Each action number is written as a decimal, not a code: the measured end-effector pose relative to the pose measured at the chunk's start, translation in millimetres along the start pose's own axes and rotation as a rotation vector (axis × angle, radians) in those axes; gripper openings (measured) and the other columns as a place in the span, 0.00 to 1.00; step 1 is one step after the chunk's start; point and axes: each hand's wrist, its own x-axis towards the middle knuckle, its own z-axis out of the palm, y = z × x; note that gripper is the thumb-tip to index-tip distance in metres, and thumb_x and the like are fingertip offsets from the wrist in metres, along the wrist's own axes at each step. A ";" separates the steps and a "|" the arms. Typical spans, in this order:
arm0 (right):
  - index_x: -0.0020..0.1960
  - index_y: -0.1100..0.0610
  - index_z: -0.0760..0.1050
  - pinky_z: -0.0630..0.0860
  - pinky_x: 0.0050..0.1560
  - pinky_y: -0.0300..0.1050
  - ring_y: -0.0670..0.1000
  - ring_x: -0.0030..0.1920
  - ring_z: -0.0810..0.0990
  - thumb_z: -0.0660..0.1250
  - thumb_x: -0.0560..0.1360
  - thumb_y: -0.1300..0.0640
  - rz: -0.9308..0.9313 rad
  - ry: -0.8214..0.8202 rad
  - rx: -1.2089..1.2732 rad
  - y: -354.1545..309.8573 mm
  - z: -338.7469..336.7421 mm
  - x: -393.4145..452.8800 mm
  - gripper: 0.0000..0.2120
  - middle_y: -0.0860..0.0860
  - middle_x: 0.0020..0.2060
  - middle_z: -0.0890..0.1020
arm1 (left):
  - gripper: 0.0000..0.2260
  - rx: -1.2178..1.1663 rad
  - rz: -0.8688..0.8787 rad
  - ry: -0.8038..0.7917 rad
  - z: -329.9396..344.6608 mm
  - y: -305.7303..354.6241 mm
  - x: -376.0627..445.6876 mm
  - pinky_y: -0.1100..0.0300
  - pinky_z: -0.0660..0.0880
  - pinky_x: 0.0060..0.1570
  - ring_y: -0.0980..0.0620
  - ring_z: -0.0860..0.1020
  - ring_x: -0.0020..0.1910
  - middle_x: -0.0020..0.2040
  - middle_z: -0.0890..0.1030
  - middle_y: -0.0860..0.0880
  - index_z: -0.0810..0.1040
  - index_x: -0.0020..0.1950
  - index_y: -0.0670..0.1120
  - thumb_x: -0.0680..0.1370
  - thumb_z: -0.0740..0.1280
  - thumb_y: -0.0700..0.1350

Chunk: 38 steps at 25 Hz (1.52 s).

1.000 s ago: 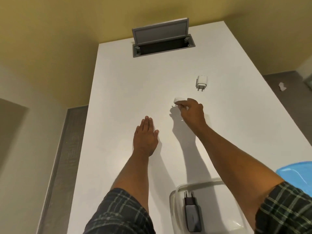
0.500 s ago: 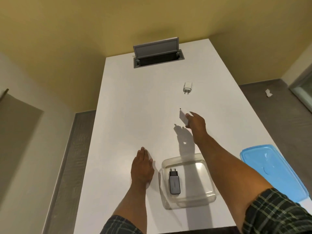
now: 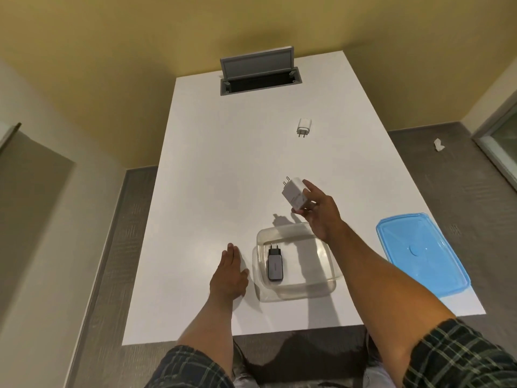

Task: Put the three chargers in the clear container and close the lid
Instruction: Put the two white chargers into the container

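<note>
On the white table (image 3: 212,175) near its front edge stands the clear container (image 3: 330,261), open, with a grey and black charger (image 3: 274,265) lying in its left part. My right hand (image 3: 321,212) holds a large white charger (image 3: 296,195) in the air just beyond the container's far rim, prongs pointing up and left. A small white charger (image 3: 303,126) lies farther back on the table. Flat on the table, my left hand (image 3: 228,275) rests just left of the container with nothing in it. The blue lid (image 3: 419,252) lies to the container's right.
A grey cable hatch (image 3: 260,71) with its flap raised sits at the table's far end. The blue lid reaches the table's right front corner. A scrap of white paper (image 3: 438,144) lies on the grey floor to the right.
My right hand has lifted the large white charger off the table and brought it back toward the container. My left hand has slid back to rest beside the container.
</note>
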 end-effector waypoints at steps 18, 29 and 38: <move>0.58 0.53 0.73 0.82 0.29 0.48 0.52 0.42 0.83 0.81 0.55 0.47 0.162 -0.157 -1.413 33.0 -11.0 -47.6 0.35 0.51 0.47 0.78 | 0.36 0.101 -0.053 -0.198 -5.6 1.4 6.4 0.43 0.55 0.80 0.46 0.39 0.83 0.82 0.33 0.46 0.35 0.82 0.42 0.86 0.56 0.52; 0.61 0.55 0.71 0.69 0.39 0.45 0.55 0.52 0.81 0.75 0.60 0.43 0.023 0.016 -1.910 90.1 -31.1 -47.9 0.34 0.51 0.50 0.80 | 0.34 0.082 -0.058 -0.171 3.9 0.5 3.9 0.44 0.50 0.81 0.46 0.37 0.83 0.82 0.33 0.46 0.35 0.82 0.41 0.87 0.54 0.50; 0.67 0.56 0.66 0.69 0.41 0.47 0.59 0.55 0.81 0.69 0.69 0.37 -0.102 0.053 -1.899 108.7 -35.9 -41.1 0.35 0.56 0.56 0.78 | 0.34 0.085 -0.047 -0.150 4.7 -0.1 4.5 0.48 0.47 0.82 0.45 0.37 0.83 0.82 0.33 0.45 0.35 0.82 0.40 0.87 0.54 0.50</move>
